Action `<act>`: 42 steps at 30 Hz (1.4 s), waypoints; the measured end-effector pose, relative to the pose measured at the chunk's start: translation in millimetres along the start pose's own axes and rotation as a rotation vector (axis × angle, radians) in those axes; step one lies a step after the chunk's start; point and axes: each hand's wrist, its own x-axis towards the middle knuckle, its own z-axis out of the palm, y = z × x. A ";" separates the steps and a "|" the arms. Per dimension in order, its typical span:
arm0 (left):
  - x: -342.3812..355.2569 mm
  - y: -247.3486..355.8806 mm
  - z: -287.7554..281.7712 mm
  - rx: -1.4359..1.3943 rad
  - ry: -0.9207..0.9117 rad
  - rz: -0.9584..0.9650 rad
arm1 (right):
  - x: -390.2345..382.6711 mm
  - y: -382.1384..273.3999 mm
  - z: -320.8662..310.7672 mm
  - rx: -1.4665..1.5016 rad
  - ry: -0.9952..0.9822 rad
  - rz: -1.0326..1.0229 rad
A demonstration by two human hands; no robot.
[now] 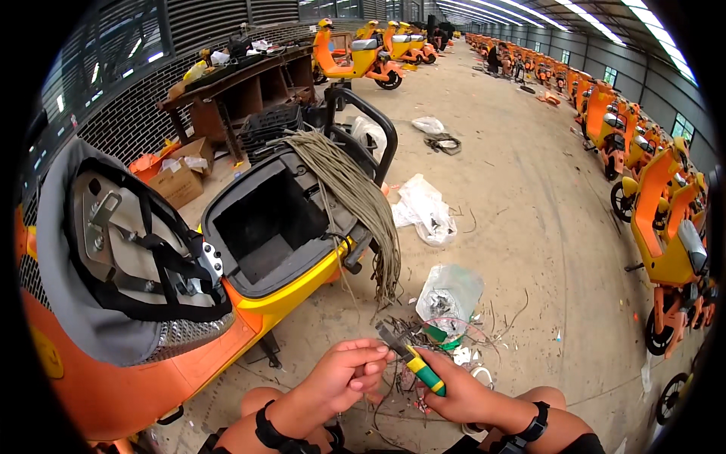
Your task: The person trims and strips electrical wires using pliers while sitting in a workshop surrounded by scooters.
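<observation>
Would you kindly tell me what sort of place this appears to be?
It looks like a scooter workshop or warehouse: long rows of orange-and-yellow scooters line the right side, another scooter stands close by with its seat tilted open, and a cluttered workbench stands near the brick wall.

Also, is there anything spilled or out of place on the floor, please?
Yes. Scraps and bits of wire lie scattered loose on the floor, past the right hand and its pliers, which looks untidy. A crumpled white plastic bag also lies there, as if dropped.
</observation>
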 end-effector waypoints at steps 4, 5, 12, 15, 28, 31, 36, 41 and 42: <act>-4.4 2.2 0.0 -0.100 -0.052 -0.066 | 3.5 -1.5 -3.5 -0.088 -0.003 -0.108; -4.7 3.2 -1.4 -0.092 -0.057 -0.074 | 5.1 -0.9 -3.8 -0.114 0.013 -0.143; -3.9 5.4 -6.2 0.007 -0.039 -0.029 | 6.5 -1.8 0.5 -0.010 0.009 -0.004; 0.1 0.4 -0.2 0.310 0.153 0.120 | 8.6 -13.7 0.9 -0.059 0.012 0.169; 0.8 -15.6 6.3 1.374 0.473 0.786 | 9.6 -17.1 12.4 -0.057 0.082 0.229; -4.7 -7.0 17.0 1.113 0.410 0.561 | 9.8 -14.7 11.9 0.047 0.058 0.253; 1.0 -5.6 9.2 0.880 0.298 0.427 | 7.8 -9.4 8.1 0.131 -0.022 0.275; 0.5 1.8 5.6 0.603 0.194 0.229 | 4.8 -7.6 6.0 0.054 -0.012 0.155; 1.9 1.7 2.7 0.550 0.163 0.213 | 3.7 -3.1 5.8 0.009 0.007 0.114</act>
